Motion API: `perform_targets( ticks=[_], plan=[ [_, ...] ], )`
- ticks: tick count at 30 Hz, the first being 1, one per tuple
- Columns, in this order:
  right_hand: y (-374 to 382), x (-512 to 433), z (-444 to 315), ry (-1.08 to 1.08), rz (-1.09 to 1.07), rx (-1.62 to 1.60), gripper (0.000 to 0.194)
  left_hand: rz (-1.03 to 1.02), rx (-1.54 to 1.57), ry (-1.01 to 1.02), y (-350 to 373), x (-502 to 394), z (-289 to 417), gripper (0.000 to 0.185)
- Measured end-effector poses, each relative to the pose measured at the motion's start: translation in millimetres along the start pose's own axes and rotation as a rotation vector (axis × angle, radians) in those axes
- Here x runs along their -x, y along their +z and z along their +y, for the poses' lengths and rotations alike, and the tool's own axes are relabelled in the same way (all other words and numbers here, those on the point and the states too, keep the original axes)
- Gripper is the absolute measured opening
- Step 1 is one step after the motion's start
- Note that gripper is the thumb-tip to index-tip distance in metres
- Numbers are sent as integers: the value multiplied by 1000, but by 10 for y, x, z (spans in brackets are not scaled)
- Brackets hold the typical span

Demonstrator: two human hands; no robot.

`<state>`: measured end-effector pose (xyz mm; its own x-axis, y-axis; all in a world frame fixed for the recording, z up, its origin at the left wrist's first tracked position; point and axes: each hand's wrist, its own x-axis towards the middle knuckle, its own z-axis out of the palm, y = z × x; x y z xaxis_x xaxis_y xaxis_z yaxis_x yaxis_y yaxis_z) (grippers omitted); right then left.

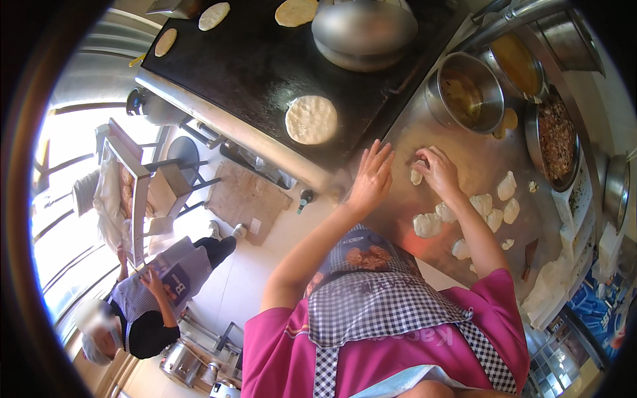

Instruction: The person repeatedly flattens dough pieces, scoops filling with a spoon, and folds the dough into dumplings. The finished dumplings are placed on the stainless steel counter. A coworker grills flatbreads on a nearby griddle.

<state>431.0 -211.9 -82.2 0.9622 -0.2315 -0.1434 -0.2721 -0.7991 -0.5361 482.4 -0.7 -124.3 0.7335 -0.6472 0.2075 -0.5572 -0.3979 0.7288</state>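
Note:
My left hand (373, 174) is raised flat with fingers extended and nothing in it, between the black griddle (224, 64) and the steel worktop. A small piece of dough (417, 174) is pinched in the fingers of my right hand (438, 171), over the metal worktop (398, 144). Below and beside my right forearm lie several dough pieces (427, 225), pale and soft. A round flat dough disc (311, 120) rests on the griddle near its front corner, up and left of my left hand. Further flatbreads (296, 12) lie toward the griddle's far side.
A steel domed vessel (363, 35) stands on the griddle. Steel pots of liquid (465, 94) and a bowl of brown filling (555, 139) line the worktop's far right. A scraper (530, 253) lies nearer. At left, another person (149, 293) stands by a tray of baked pieces.

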Motion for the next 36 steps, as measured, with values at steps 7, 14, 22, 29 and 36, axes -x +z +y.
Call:
perform_targets(
  ticks=[7,14,22,29,36],
  plan=[
    [-26,-89,194,64,-138,-89,11,39,169,-36,398,-103,152,44],
    [-65,-19,279,40,-131,-148,8,29,212,-7,631,-206,236,49],
    [-134,46,327,6,-71,-186,10,164,172,-19,849,-345,369,39],
    [-421,42,202,121,-230,-342,7,148,138,22,934,-305,302,21],
    [-1080,11,-133,390,-152,-992,21,92,164,-14,814,-234,344,29]
  ],
)
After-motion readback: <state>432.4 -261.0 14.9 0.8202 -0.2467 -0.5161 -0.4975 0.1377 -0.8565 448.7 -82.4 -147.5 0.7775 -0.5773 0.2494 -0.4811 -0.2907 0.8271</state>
